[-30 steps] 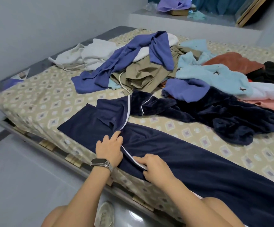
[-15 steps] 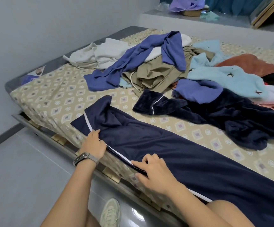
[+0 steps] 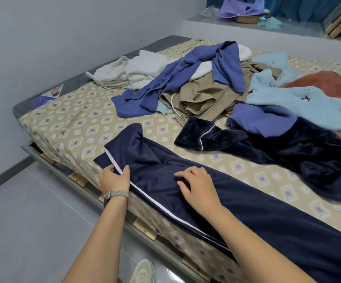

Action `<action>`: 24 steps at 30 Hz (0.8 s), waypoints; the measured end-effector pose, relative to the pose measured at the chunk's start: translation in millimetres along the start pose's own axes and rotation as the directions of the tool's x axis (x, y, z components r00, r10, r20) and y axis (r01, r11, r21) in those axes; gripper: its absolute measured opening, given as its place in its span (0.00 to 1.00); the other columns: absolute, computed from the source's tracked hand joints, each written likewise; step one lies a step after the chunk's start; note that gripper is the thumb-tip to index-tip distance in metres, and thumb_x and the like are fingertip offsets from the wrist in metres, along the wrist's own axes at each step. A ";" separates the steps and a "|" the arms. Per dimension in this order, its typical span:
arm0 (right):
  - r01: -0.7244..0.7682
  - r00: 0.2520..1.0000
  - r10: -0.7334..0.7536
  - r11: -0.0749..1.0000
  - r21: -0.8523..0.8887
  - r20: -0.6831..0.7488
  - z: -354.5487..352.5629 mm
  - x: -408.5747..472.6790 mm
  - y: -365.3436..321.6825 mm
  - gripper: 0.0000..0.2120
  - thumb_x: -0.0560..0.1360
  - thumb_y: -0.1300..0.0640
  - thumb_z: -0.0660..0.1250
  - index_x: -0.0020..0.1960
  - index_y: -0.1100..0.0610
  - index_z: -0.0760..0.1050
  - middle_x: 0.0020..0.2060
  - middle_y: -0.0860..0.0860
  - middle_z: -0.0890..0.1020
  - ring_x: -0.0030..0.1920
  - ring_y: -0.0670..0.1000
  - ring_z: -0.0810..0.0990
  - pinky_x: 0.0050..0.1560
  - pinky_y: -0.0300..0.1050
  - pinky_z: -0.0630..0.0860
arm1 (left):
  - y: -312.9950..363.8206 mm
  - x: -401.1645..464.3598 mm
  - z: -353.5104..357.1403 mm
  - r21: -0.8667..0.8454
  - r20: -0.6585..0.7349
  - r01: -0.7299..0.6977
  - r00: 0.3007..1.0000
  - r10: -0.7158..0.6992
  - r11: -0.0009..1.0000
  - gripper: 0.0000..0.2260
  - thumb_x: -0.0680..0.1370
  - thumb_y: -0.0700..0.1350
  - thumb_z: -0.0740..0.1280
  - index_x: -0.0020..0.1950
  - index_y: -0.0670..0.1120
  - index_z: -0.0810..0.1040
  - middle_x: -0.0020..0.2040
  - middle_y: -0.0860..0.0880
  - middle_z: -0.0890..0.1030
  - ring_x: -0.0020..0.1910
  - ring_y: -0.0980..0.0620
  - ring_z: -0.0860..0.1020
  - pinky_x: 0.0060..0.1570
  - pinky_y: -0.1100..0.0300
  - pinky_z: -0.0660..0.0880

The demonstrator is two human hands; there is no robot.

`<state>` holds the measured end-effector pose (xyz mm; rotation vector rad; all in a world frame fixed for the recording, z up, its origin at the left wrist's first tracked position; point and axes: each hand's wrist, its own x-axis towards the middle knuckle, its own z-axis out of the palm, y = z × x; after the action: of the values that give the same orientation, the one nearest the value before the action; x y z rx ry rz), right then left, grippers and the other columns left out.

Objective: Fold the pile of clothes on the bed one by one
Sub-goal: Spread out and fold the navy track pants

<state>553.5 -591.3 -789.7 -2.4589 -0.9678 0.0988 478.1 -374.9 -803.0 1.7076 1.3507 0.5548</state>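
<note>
Navy trousers [image 3: 257, 217] with a white side stripe lie stretched along the near edge of the bed [image 3: 67, 123]. My left hand [image 3: 114, 177] grips their edge at the stripe near the left end, thumb on top. My right hand [image 3: 198, 185] rests on the navy cloth a little to the right, fingers loosely bent. Behind them lies the pile of clothes [image 3: 216, 94]: a blue top, khaki shorts, white pieces, a light blue fleece, a rust garment and a dark navy fleece jacket [image 3: 308, 156].
The mattress has a beige diamond-patterned sheet, and wooden slats show under its near edge. A grey wall runs along the left. A ledge [image 3: 247, 27] behind the bed holds a purple cloth and a box. My shoe [image 3: 143, 271] stands on the grey floor.
The folded-back trouser leg has been flattened and drawn leftward. My left hand moved left along the stripe to the trouser end. My right hand left the stripe and rose onto the cloth.
</note>
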 end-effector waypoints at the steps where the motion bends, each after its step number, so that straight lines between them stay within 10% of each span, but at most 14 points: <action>1: 0.008 1.000 -0.008 1.000 -0.004 -0.001 2.5 17.1 -1.9 0.14 0.80 0.50 0.62 0.64 0.46 0.76 0.56 0.46 0.75 0.58 0.51 0.69 0.61 0.47 0.66 | -1.5 5.0 -0.6 -0.035 -0.001 0.028 1.000 -0.029 0.999 0.24 0.74 0.52 0.72 0.65 0.41 0.75 0.61 0.45 0.79 0.61 0.44 0.77 0.60 0.51 0.72; 4: 0.016 0.997 -0.013 0.999 -0.046 0.072 -0.6 59.4 -1.3 0.17 0.79 0.50 0.63 0.68 0.49 0.73 0.60 0.49 0.76 0.61 0.54 0.71 0.64 0.50 0.68 | 1.4 10.3 -0.5 -0.065 0.045 0.094 0.995 -0.091 0.993 0.27 0.74 0.54 0.72 0.68 0.42 0.72 0.58 0.48 0.81 0.61 0.46 0.77 0.62 0.54 0.70; 9: 0.017 0.986 0.014 0.983 -0.180 0.165 11.1 116.4 -11.4 0.19 0.80 0.47 0.62 0.69 0.50 0.72 0.62 0.51 0.76 0.63 0.58 0.69 0.60 0.52 0.69 | 2.0 39.4 3.8 -0.320 0.145 0.243 0.968 -0.206 0.916 0.17 0.71 0.56 0.73 0.31 0.51 0.69 0.31 0.52 0.71 0.34 0.51 0.69 0.36 0.59 0.67; 15: 0.046 0.976 -0.045 0.999 -0.003 0.211 34.1 150.9 -19.4 0.15 0.74 0.44 0.71 0.58 0.50 0.79 0.46 0.46 0.80 0.57 0.53 0.71 0.57 0.48 0.69 | 2.8 55.2 4.7 -0.559 0.014 0.288 0.941 -0.338 0.777 0.11 0.76 0.43 0.68 0.35 0.46 0.72 0.33 0.51 0.73 0.31 0.53 0.71 0.41 0.60 0.72; 24: -0.185 0.977 0.151 0.952 0.245 0.153 37.2 188.3 -19.2 0.09 0.78 0.50 0.66 0.49 0.56 0.76 0.43 0.49 0.78 0.49 0.52 0.77 0.45 0.40 0.65 | -13.0 72.5 -5.4 -0.311 0.007 0.198 0.979 -0.206 0.930 0.05 0.72 0.44 0.74 0.43 0.44 0.81 0.40 0.50 0.81 0.41 0.51 0.78 0.51 0.58 0.76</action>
<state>673.1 -440.1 -792.7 -2.3085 -0.7426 0.4245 489.5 -304.6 -822.8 1.2947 1.3585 0.6353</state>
